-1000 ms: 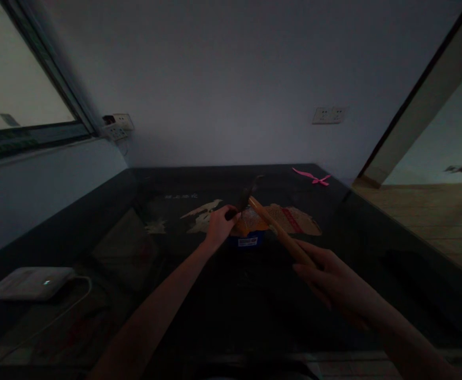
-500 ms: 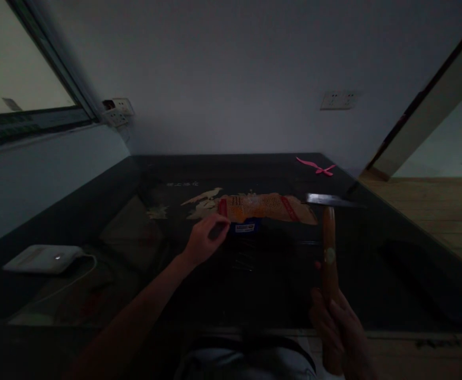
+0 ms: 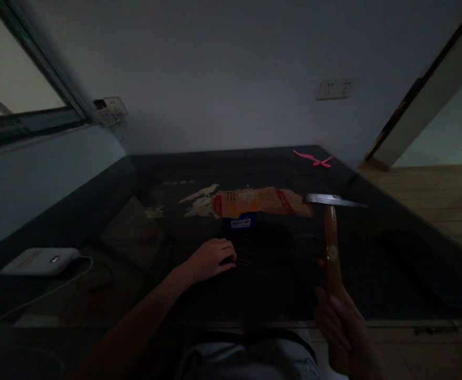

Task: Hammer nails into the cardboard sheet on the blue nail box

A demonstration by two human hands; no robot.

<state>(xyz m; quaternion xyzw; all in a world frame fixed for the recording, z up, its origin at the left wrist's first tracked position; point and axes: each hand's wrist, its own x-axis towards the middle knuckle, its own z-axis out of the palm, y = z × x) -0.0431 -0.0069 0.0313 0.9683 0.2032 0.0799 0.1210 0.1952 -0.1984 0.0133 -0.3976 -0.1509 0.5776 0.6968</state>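
My right hand (image 3: 344,327) is wrapped round the wooden handle of a hammer (image 3: 333,248). The hammer stands upright above the table, its metal head at the top with a thin end pointing right. My left hand (image 3: 215,258) hovers low over or rests on the dark table, thumb and fingers apart. Close to its fingertips lie several thin nails (image 3: 243,260), hard to make out in the dim light. Beyond them a tan printed packet (image 3: 260,201) with red bands lies flat, and a small blue box (image 3: 242,221) sits at its near edge.
A white power bank (image 3: 41,262) with a white cable lies at the left on the dark table (image 3: 278,295). A pink ribbon (image 3: 316,159) is at the back right. A dark flat object (image 3: 416,269) lies at the right. Wall sockets (image 3: 336,88) are behind.
My left hand has moved from the packet's near left edge down towards me, beside the nails. My right hand keeps the hammer upright in nearly the same place. The view has shifted slightly.
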